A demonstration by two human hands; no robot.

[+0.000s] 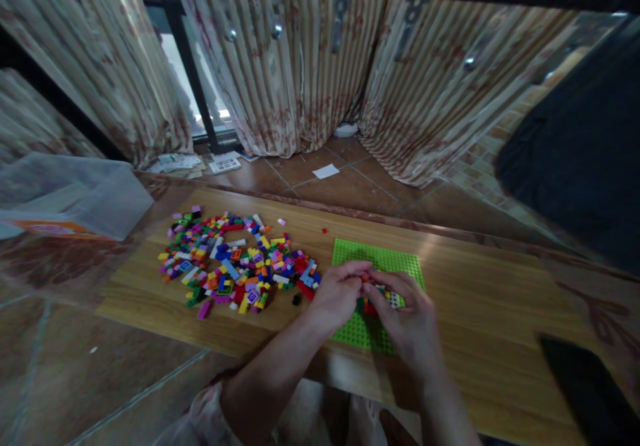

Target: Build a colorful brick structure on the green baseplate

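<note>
Both of my hands meet over a bright green studded baseplate [350,251] on the wooden board. My left hand [340,293] comes in from the left, its fingers pinched together on a small reddish-orange toy brick [365,278]. From the right, my right hand [407,306] has thumb and fingers closed at the same spot, apparently on that same brick. Beneath the fingers, a low build of coloured bricks [370,307], with red and white parts, stands on the baseplate. My fingers hide much of it.
Left of the baseplate spreads a large pile of loose coloured bricks [230,266]. A clear plastic bin [100,196] stands at the far left. A dark flat object [583,379] lies at the right end of the wooden board [480,313]. Striped curtains [320,66] hang behind.
</note>
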